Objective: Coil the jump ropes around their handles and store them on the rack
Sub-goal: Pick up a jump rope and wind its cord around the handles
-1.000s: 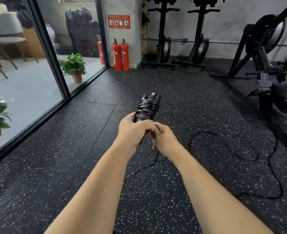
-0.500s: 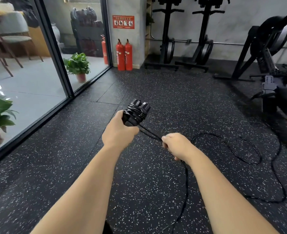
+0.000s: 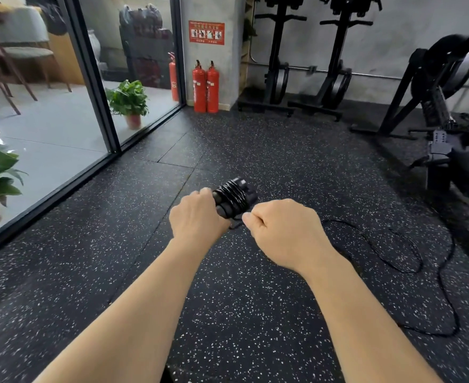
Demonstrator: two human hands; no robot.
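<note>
left hand [image 3: 197,217]: curled round the lower part of the handles, which are gripped and held out in front of the body above the floor.
handles [image 3: 234,196]: black, held together as one bundle, tilted up and to the right, with several turns of rope wound round the upper part.
right hand [image 3: 286,230]: closed in a fist just beside the bundle; the rope is pinched where it leaves the coils.
rope [image 3: 410,268]: thin and black; the loose length is trailed from the right hand down to the right and is laid in open loops on the floor.
floor [image 3: 228,313]: black rubber tiles with white speckles.
fire extinguishers [image 3: 205,88]: two, red, stood against the far wall.
rack: cannot be told apart among the black stands by the wall.
</note>
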